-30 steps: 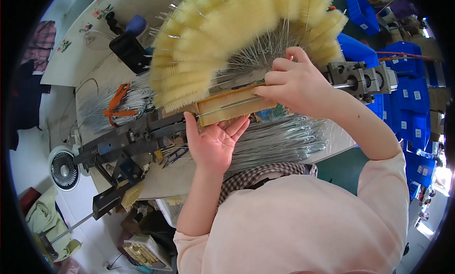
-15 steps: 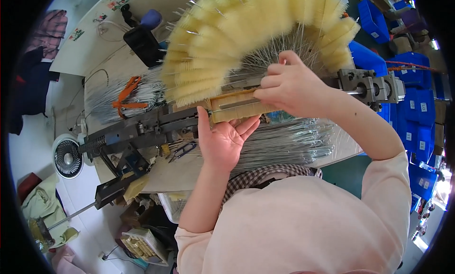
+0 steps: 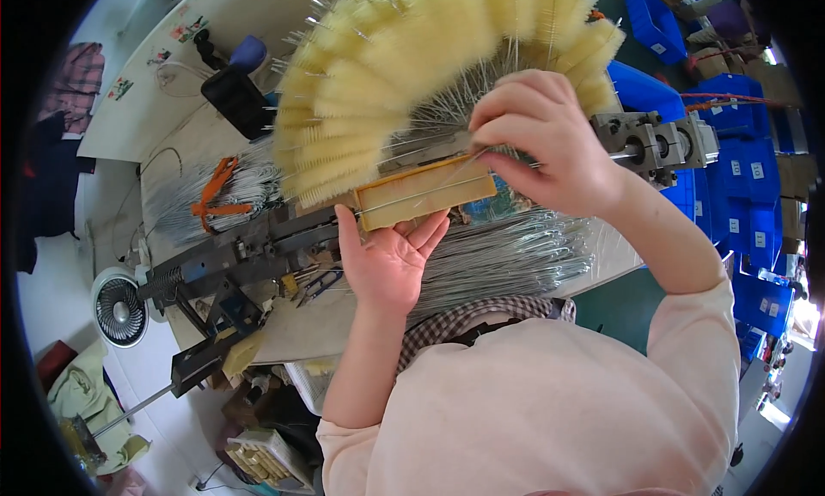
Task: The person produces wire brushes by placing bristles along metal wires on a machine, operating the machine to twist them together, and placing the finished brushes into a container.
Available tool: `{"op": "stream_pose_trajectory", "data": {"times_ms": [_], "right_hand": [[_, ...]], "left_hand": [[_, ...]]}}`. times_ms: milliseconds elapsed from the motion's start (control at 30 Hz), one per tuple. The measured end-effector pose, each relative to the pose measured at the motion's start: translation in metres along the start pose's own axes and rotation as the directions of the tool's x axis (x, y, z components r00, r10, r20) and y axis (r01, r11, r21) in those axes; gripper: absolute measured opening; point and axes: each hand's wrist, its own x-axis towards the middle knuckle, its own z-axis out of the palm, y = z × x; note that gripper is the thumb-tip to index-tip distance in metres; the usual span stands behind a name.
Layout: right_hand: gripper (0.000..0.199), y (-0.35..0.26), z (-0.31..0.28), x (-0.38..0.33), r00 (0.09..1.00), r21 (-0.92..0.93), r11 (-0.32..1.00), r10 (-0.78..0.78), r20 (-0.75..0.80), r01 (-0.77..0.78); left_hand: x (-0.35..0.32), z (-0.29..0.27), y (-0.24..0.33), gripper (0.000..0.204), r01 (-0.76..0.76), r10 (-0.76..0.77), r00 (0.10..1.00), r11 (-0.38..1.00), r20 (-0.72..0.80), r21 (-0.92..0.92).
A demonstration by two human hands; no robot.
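A shallow yellowish strip of bristle material point(image 3: 438, 195) lies along the bench machine, with a thin metal wire point(image 3: 434, 189) running lengthwise over it. My left hand point(image 3: 387, 260) is palm up at the strip's near left edge. Its fingers are stretched out, their tips against or just under that edge, and the thumb points up by the left end. Above the strip's right end, my right hand point(image 3: 546, 139) is closed in a pinch on a thin wire end. Behind both hands, yellow round brushes point(image 3: 412, 58) with twisted wire stems fan out in a large arc.
Loose metal wires point(image 3: 507, 255) lie in a bundle nearest my body. Another wire bundle point(image 3: 245, 191) has an orange tie. A metal clamping head point(image 3: 657, 148) stands at right and a dark machine arm point(image 3: 215, 255) at left. A small fan point(image 3: 120, 307) and blue bins point(image 3: 748, 187) flank the bench.
My right hand has lifted slightly off the strip's right end, uncovering more of the strip and its wire. My left hand keeps its place below the strip. The whole view has shifted a little.
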Motion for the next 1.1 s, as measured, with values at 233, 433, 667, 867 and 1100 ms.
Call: {"op": "stream_pose_trajectory", "data": {"times_ms": [233,433,667,867,1100], "right_hand": [[0.024,-0.054,-0.018,-0.04,0.87,-0.238,0.91,0.401,0.288,-0.341],[0.062,-0.059,0.003,-0.054,0.9,-0.311,0.935,0.277,0.337,-0.172],[0.057,-0.068,0.008,-0.055,0.874,-0.269,0.933,0.327,0.36,-0.238],[0.057,-0.069,0.013,-0.057,0.881,-0.299,0.925,0.333,0.336,-0.236],[0.058,-0.069,0.011,-0.057,0.875,-0.261,0.923,0.36,0.323,-0.283]], "left_hand": [[0.0,-0.005,-0.004,0.076,-0.024,0.023,1.0,0.999,-0.019,-0.028],[-0.001,-0.006,-0.003,0.071,-0.046,0.044,0.998,0.998,-0.052,-0.047],[-0.004,0.0,0.0,0.074,-0.045,0.045,0.999,0.997,0.015,0.058],[-0.004,0.003,0.003,0.072,0.015,-0.009,0.999,0.992,-0.045,0.127],[-0.003,0.005,0.007,0.07,0.057,-0.047,0.998,0.971,-0.047,0.23]]}}
